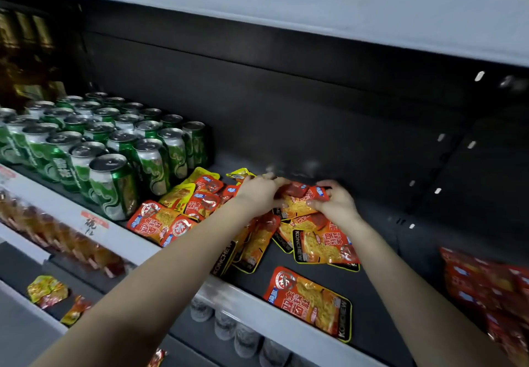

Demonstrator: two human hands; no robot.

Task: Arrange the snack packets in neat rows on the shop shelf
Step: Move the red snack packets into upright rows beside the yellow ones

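Note:
Several red-and-orange snack packets lie loosely on the dark shelf [372, 289]. Both my hands reach into the middle of the pile. My left hand [262, 192] and my right hand [335, 199] together grip one packet [297, 202] by its two ends, thumbs underneath. More packets [320, 242] lie overlapping just below my hands. A single packet [310, 302] lies flat near the shelf's front edge. Other packets [160, 220] sit at the left, next to the cans, with small yellow packets [179, 195] among them.
Rows of green drink cans [114, 149] fill the shelf's left side. A blurred stack of red packets [492, 295] sits at the right. The white shelf lip [257, 306] runs diagonally; lower shelves hold bottles [229, 326] and more yellow packets [47, 290].

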